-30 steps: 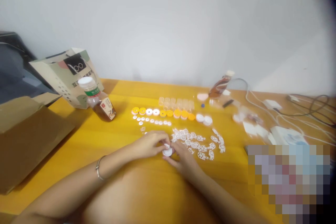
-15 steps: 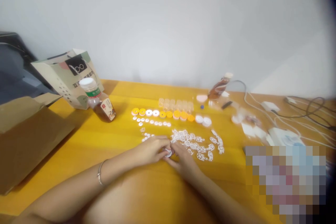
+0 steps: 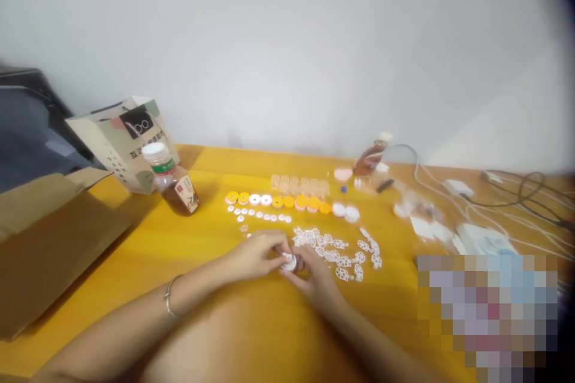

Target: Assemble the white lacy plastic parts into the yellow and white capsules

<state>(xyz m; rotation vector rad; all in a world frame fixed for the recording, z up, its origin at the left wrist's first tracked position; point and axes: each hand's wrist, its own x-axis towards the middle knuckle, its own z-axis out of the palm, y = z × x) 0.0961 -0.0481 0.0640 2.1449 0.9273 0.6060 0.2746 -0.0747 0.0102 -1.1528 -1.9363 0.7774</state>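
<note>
- Left hand and right hand meet, fingers pinched together around a white cap.
- White lattice pieces lie just beside them on the table.

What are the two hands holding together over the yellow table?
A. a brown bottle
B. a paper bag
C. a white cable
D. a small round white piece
D. The left hand and right hand meet around a small round white piece above the yellow table, while the brown bottle with the white cap stands untouched far to the left.
</note>
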